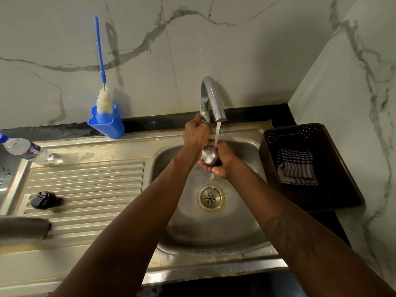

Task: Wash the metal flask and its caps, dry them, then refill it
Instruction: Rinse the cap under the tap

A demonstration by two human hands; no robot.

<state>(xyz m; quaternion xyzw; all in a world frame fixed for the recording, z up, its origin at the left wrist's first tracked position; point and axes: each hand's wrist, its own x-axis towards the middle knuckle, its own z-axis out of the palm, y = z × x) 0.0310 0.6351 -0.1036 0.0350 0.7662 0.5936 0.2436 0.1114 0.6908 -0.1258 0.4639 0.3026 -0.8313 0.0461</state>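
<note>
Forearms (132,221) extend over the sink (192,234); right hand (224,166) holds a cap (210,157) under running water (218,133), left hand (196,135) grips the tap lever (204,112).

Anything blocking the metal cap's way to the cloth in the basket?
Nothing visible. The right hand holds the metal cap under the tap; only the wall of the basket lies before the cloth.

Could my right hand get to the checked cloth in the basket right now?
Probably yes: the basket is open-topped and nothing covers the checked cloth, but the right hand holds a steel cap.
</note>
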